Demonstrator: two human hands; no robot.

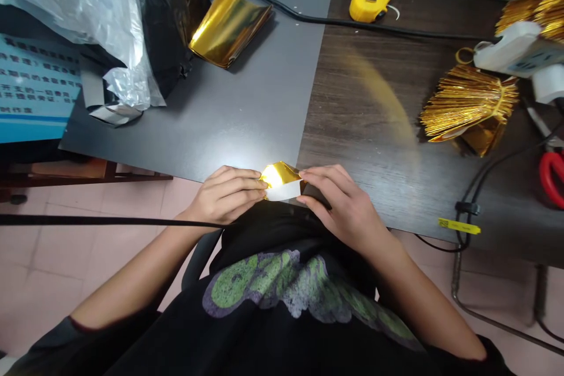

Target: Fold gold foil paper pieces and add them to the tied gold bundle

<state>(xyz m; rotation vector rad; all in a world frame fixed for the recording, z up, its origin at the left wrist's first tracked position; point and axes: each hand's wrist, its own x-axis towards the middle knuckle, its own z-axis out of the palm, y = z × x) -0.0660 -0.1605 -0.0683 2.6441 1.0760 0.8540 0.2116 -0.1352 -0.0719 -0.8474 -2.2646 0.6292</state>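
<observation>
A small sheet of gold foil paper (282, 174), shiny on one face and white on the other, is held between both hands at the table's front edge. It is partly folded, so a white strip shows below the gold. My left hand (231, 191) pinches its left end, fingers pressed together. At its right end, my right hand (337, 197) grips it between thumb and fingers. Further back lies a curled stack of gold foil sheets (229, 23). On the right sits a tied bundle of folded gold paper (471, 103).
A yellow tape measure (372, 1) lies at the back, beside a black cable (299, 16) crossing the table (247, 111). Plastic bags (110, 17) fill the left rear. A white power strip (506, 50) and red-handled scissors (550, 176) are on the right.
</observation>
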